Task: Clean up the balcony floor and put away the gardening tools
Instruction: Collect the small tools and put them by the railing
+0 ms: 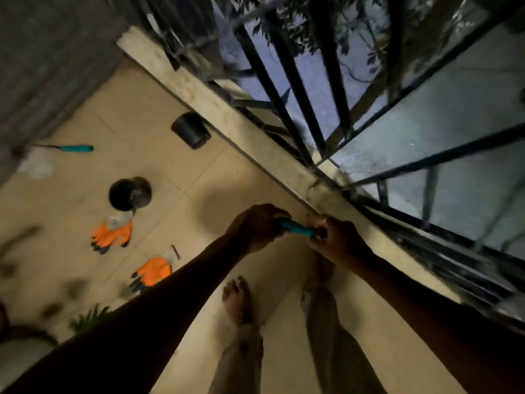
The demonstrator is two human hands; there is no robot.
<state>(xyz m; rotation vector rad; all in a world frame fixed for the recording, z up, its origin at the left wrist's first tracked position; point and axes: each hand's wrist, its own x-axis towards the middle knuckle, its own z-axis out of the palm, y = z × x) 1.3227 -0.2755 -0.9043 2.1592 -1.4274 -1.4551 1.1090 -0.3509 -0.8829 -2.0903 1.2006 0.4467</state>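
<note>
Handle [297, 228] in left hand [257, 227], right hand [336, 241]

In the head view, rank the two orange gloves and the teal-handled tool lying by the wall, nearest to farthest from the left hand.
1. Orange glove beside the forearm, just lower left of the left hand.
2. Second orange glove, farther left, below the dark pot.
3. Teal-handled tool, far upper left.
</note>
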